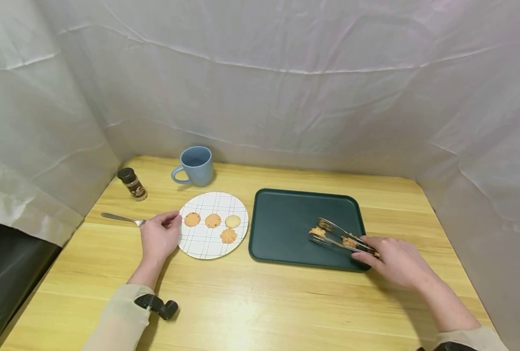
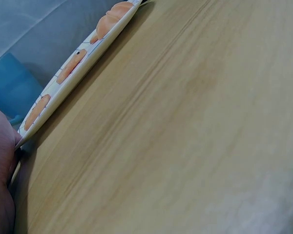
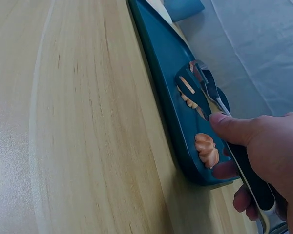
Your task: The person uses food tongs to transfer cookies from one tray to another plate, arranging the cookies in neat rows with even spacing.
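Observation:
My right hand (image 1: 396,261) grips metal serving tongs (image 1: 341,245) above the dark green tray (image 1: 286,219). The tongs' ends stand on either side of a swirl-shaped cookie (image 1: 317,232); whether they squeeze it cannot be told. A second swirl cookie (image 3: 206,150) lies on the tray nearer the hand, below the tongs. At the left rim of a white checked plate (image 1: 205,246), my left hand (image 1: 161,236) pinches the edge, its fingertips partly hidden. The plate bears several cookies: two speckled round ones (image 1: 213,221), a plain pale one (image 1: 232,221) and a swirl one (image 1: 229,236).
A blue mug (image 1: 197,168) stands behind the plate, its handle to the left. Farther left is a black-capped spice jar (image 1: 133,185). A metal utensil (image 1: 119,217) lies by my left hand, one end hidden behind it. Grey cloth (image 1: 277,107) surrounds the wooden table (image 1: 242,302).

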Motion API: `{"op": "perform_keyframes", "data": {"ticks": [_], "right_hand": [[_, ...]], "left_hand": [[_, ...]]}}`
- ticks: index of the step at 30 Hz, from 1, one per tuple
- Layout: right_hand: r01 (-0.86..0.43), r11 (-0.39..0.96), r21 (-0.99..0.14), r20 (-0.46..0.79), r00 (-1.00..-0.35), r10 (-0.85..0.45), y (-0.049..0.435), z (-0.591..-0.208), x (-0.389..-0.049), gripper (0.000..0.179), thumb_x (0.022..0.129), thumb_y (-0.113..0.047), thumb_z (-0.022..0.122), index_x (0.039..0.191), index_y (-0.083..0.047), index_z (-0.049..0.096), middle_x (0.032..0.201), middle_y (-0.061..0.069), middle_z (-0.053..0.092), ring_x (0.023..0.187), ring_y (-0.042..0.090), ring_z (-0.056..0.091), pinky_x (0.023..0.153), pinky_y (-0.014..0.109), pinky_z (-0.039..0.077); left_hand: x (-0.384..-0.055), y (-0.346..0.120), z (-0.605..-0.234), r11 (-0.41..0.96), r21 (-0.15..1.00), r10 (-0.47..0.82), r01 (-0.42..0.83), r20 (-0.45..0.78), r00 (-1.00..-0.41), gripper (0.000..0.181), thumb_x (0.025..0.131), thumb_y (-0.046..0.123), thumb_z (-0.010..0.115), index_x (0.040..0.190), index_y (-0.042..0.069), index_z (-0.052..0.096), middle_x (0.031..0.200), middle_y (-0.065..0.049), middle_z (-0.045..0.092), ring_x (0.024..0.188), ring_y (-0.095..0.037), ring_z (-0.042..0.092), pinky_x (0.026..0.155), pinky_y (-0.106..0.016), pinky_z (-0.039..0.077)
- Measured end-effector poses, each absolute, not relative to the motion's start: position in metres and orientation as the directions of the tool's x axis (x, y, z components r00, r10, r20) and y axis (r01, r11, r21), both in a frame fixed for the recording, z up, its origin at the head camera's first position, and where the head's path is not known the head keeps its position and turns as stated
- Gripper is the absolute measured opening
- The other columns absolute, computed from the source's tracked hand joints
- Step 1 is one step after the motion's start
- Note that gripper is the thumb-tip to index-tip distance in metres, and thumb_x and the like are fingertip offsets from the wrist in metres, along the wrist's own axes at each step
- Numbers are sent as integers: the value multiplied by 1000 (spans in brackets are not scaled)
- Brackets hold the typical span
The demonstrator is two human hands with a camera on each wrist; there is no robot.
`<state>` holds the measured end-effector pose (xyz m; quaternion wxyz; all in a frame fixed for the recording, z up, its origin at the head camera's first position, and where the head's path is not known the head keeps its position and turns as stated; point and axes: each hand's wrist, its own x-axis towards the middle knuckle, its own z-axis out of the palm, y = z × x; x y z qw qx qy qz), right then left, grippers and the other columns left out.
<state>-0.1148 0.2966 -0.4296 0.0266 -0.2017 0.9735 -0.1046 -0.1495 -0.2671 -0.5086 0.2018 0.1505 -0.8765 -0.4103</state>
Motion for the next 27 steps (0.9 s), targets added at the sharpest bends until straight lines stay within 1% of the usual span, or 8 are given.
{"op": "perform_keyframes", "data": {"ticks": [4, 6, 8, 11, 17, 23, 27], "right_hand": [[-384, 896, -225, -12, -918, -396, 296, -430, -116, 63, 101, -58, 65, 133, -5, 73, 114, 11, 77, 82, 16, 65, 73, 50, 55], [-388, 893, -229, -6, -917, -400, 296, -430, -116, 63, 101, -58, 65, 133, -5, 73, 115, 12, 77, 81, 15, 64, 72, 49, 55], [-389, 892, -230, 3, -917, -399, 296, -429, -115, 63, 101, -59, 64, 133, -6, 74, 118, 12, 76, 87, 18, 68, 75, 50, 56], [-397, 888, -230, 7, -914, -407, 296, -428, -115, 63, 101, -59, 65, 133, -5, 74, 121, 14, 76, 92, 21, 71, 77, 53, 56], [-420, 878, -230, 24, -904, -427, 296, -427, -115, 60, 101, -56, 67, 132, -5, 74, 119, 14, 76, 91, 23, 72, 76, 52, 57], [-442, 866, -234, 53, -895, -443, 296, -426, -113, 56, 101, -52, 70, 130, -5, 75, 118, 14, 77, 99, 31, 74, 80, 56, 57], [-444, 865, -233, 60, -895, -443, 297, -427, -112, 56, 100, -53, 69, 130, -6, 76, 119, 13, 77, 104, 34, 74, 82, 57, 57]], "left_hand": [[-150, -267, -508, 618, 781, -428, -94, 234, -873, 23, 100, 17, 72, 115, 2, 81, 96, -13, 79, 86, -24, 73, 69, -16, 49], [-150, -266, -508, 619, 780, -429, -92, 238, -872, 23, 100, 17, 72, 115, 2, 81, 95, -13, 79, 86, -25, 73, 69, -16, 49], [-150, -266, -508, 619, 780, -430, -91, 239, -871, 23, 100, 17, 72, 115, 2, 81, 95, -13, 79, 85, -25, 73, 69, -16, 49], [-150, -266, -508, 617, 781, -432, -97, 233, -871, 23, 100, 17, 72, 115, 2, 81, 95, -12, 79, 85, -24, 73, 69, -16, 49], [-150, -267, -507, 619, 779, -430, -99, 231, -873, 23, 100, 18, 72, 115, 2, 81, 95, -12, 79, 85, -24, 74, 69, -18, 50], [-150, -268, -507, 619, 780, -424, -96, 228, -876, 24, 100, 18, 72, 115, 2, 81, 96, -13, 79, 86, -25, 74, 70, -20, 51], [-150, -268, -508, 620, 779, -421, -94, 230, -877, 24, 100, 18, 72, 115, 2, 81, 96, -13, 79, 86, -25, 74, 70, -20, 52]]}}
